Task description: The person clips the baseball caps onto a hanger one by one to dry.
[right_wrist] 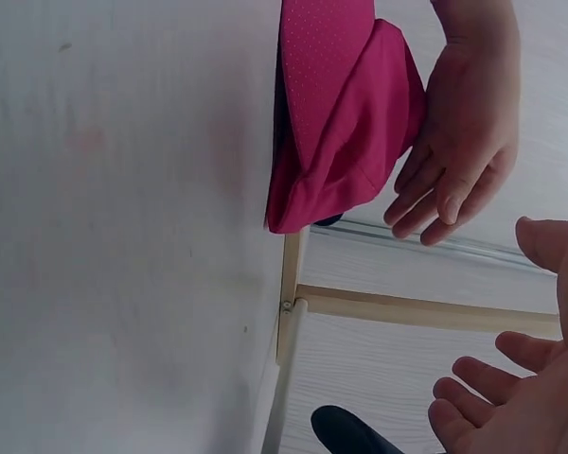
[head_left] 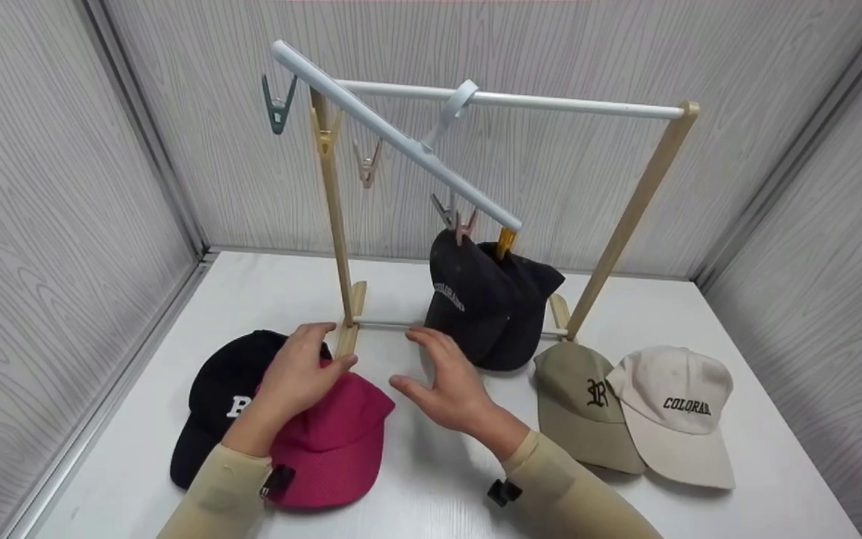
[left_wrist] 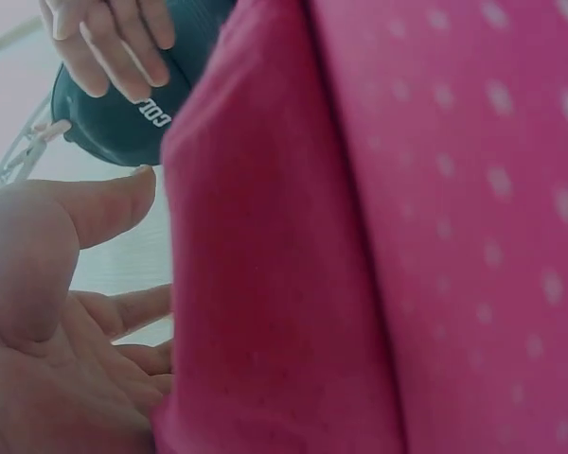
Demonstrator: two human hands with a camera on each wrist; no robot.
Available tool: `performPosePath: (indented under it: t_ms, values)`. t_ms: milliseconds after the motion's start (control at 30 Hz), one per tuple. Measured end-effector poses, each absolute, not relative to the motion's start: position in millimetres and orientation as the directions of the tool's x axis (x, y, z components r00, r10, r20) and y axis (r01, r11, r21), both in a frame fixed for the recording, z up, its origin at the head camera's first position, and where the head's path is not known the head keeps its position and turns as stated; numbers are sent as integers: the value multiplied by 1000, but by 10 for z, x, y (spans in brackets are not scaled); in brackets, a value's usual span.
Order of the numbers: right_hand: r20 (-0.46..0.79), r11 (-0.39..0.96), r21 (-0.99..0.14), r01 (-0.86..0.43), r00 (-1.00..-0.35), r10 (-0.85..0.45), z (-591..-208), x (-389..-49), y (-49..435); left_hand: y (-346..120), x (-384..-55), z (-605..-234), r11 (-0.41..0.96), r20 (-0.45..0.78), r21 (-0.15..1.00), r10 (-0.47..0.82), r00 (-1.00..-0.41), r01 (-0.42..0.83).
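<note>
My left hand (head_left: 300, 378) hovers over the magenta cap (head_left: 337, 457), its fingers spread and relaxed with nothing in them. Partly beneath that cap lies a black cap (head_left: 213, 389) with a white letter. To the right, my right hand (head_left: 451, 385) is held in the air, fingers loosely extended, in front of the hanging dark cap (head_left: 468, 299) lettered COLORADO. That cap is clipped to the low end of a tilted pale-blue hanger (head_left: 401, 142); whether the dark fabric behind it is a second cap, I cannot tell. In the left wrist view the magenta cap (left_wrist: 265, 246) fills much of the frame.
The hanger hooks onto a white rail (head_left: 580, 105) of a wooden-legged rack (head_left: 633, 217). Several clips dangle from it, including a dark green one (head_left: 277, 112) at the raised end. An olive cap (head_left: 580, 397) and a cream cap (head_left: 681, 412) overlap on the white table (head_left: 768, 434).
</note>
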State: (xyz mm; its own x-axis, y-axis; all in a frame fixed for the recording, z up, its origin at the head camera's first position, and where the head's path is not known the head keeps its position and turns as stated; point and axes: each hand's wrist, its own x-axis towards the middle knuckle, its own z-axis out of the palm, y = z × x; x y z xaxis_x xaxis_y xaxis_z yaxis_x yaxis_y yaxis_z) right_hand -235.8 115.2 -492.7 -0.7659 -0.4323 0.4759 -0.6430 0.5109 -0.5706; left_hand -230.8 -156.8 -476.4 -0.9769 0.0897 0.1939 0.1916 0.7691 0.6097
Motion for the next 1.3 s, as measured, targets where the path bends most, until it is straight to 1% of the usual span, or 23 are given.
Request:
performPosePath:
  t_ms: [167, 300, 433, 567, 667, 900, 1300]
  values:
    - [420, 509, -592, -625, -778, -467, -5007, -2383, 1013, -1630, -2293, -4763, 788, 186, 587, 95, -978, 188]
    - [359, 500, -631, -594, -794, -490, -5098, -2415, 926, -1682, -2287, -4746, 799, 183, 572, 96, -978, 185]
    - [274, 500, -679, -537, -818, -506, -5183, -2439, 866, -1748, -2283, -4737, 810, 173, 561, 84, -981, 168]
    - [181, 481, -750, -453, -841, -510, -5228, -2459, 810, -1810, -2282, -4739, 818, 146, 556, 77, -986, 146]
    - [131, 459, -793, -402, -847, -516, -5252, -2483, 760, -1844, -2285, -4744, 821, 128, 555, 77, -989, 136]
    - [87, 417, -840, -348, -844, -529, -5317, -2533, 642, -1888, -2298, -4766, 818, 117, 559, 80, -990, 132]
    - [16, 424, -859, -287, -843, -538, -5322, -2526, 525, -1954, -2299, -4784, 815, 91, 570, 69, -994, 108]
